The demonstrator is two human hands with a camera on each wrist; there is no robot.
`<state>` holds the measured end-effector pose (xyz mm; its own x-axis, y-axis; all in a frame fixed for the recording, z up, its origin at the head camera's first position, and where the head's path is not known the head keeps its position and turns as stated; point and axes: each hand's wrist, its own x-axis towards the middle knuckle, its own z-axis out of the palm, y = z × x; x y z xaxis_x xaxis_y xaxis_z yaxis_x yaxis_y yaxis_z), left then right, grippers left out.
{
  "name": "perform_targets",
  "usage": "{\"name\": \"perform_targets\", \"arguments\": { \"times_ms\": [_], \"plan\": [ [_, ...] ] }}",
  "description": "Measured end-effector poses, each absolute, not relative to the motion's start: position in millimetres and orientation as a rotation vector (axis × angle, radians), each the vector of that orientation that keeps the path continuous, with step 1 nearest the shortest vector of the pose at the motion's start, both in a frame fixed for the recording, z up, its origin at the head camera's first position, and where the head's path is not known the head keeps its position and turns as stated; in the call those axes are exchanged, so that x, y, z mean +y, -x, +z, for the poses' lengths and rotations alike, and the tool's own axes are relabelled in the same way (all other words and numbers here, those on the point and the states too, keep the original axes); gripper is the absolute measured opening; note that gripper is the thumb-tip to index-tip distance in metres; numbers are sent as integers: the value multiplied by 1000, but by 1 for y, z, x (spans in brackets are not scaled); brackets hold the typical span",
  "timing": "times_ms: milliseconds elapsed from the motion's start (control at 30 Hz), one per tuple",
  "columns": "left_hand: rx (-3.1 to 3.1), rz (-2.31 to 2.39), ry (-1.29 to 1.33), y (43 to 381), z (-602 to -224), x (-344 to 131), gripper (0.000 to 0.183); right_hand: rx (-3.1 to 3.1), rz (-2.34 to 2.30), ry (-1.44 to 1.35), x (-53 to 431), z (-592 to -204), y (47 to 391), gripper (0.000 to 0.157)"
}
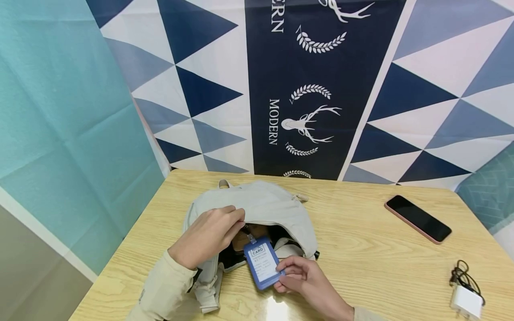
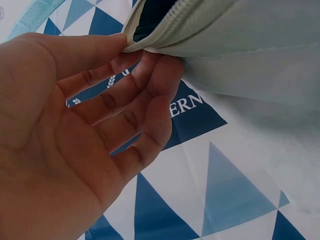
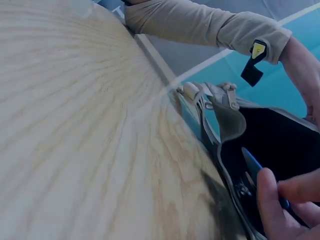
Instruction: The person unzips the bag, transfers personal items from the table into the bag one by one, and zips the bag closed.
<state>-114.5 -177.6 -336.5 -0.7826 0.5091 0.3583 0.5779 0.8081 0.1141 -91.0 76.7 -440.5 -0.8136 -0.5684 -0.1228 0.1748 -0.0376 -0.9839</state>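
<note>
A pale grey backpack (image 1: 257, 198) lies on the table with its zipped opening facing me. My left hand (image 1: 210, 234) pinches the upper edge of that opening between thumb and fingers and holds it up; the zipper teeth (image 2: 172, 22) show beside the thumb in the left wrist view. My right hand (image 1: 303, 278) grips the lower right corner of a blue ID card holder (image 1: 263, 263) with a white card in it. A clip (image 1: 251, 237) at the holder's top points into the dark opening. In the right wrist view the holder (image 3: 252, 162) appears edge-on at the opening.
On the right of the wooden table (image 1: 349, 223) lies a phone (image 1: 417, 218) in a pink case. Nearer me at the right edge is a white charger (image 1: 466, 302) with a black cable (image 1: 463, 276). A patterned cloth (image 1: 213, 89) hangs behind the table.
</note>
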Motion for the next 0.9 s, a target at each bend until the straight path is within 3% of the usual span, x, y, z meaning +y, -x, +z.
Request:
{"name": "perform_targets", "arguments": {
  "times_ms": [300, 567, 767, 900],
  "plan": [
    [-2672, -300, 838, 113, -335, -177, 12, 1676, -1949, 239, 70, -439, 91, 42],
    [-2674, -267, 835, 112, -335, -177, 13, 1622, -1963, 246, 68, -438, 88, 54],
    [-2673, -256, 825, 112, -335, -178, 15, 1828, -1829, 420, 69, -437, 79, 52],
    [-2667, -247, 842, 113, -334, -177, 13, 2400, -1415, 753, 68, -432, 68, 45]
  ]
}}
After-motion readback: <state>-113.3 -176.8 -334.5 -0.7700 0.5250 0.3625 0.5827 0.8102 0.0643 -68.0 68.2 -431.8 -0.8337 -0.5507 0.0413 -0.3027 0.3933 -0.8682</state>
